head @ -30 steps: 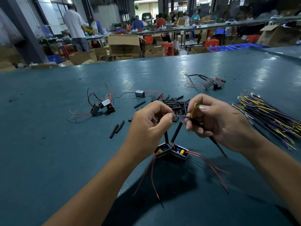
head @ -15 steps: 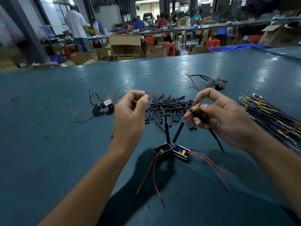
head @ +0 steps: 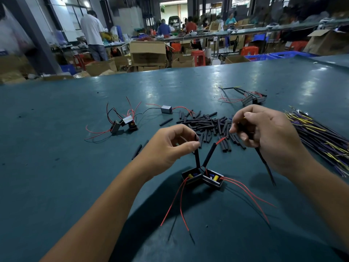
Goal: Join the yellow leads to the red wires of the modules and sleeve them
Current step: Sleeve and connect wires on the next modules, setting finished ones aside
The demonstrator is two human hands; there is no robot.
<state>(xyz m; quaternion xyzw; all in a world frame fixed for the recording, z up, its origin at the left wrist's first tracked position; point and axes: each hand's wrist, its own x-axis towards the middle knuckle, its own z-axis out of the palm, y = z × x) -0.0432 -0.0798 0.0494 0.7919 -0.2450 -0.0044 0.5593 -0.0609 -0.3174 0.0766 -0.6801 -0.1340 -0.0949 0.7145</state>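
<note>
Two small black modules [head: 203,177] sit side by side on the teal table [head: 56,186], with red wires trailing toward me. From each rises a black sleeve. My left hand [head: 170,146] pinches the top of the left sleeve [head: 197,157]. The right sleeve [head: 209,156] leans right, a bare red wire tip [head: 221,140] poking out of it. My right hand [head: 264,137] grips a yellow lead [head: 244,118] at its fingertips together with a dark sleeved lead [head: 265,167] hanging below the palm.
A pile of black sleeve pieces [head: 207,123] lies behind my hands. A bundle of yellow and purple leads [head: 317,137] lies at the right. Other modules lie at the left [head: 124,123], centre back [head: 166,109] and back right [head: 251,99]. People and boxes stand beyond the table.
My left hand went up toward the sleeve pile, then came back down and now pinches the left sleeve. My right hand drew slightly away from the red wire tip.
</note>
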